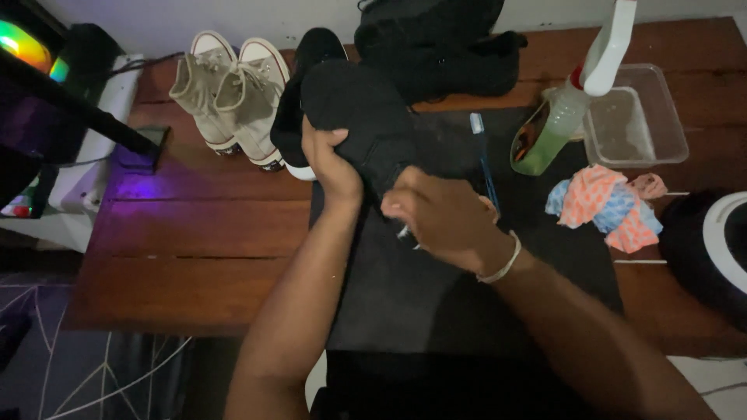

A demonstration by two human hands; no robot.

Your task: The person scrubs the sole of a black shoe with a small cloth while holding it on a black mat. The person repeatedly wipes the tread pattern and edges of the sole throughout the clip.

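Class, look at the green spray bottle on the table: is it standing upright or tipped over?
Tilted, not upright. The spray bottle leans to the right against the clear plastic container, its white trigger head higher than its green base.

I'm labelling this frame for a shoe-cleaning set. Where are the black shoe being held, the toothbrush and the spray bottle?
black shoe (354,105), head view, on its dark upper above the left hand.
toothbrush (484,159), head view, on the blue handle below the bristles.
spray bottle (556,124), head view, on its clear body holding green liquid.
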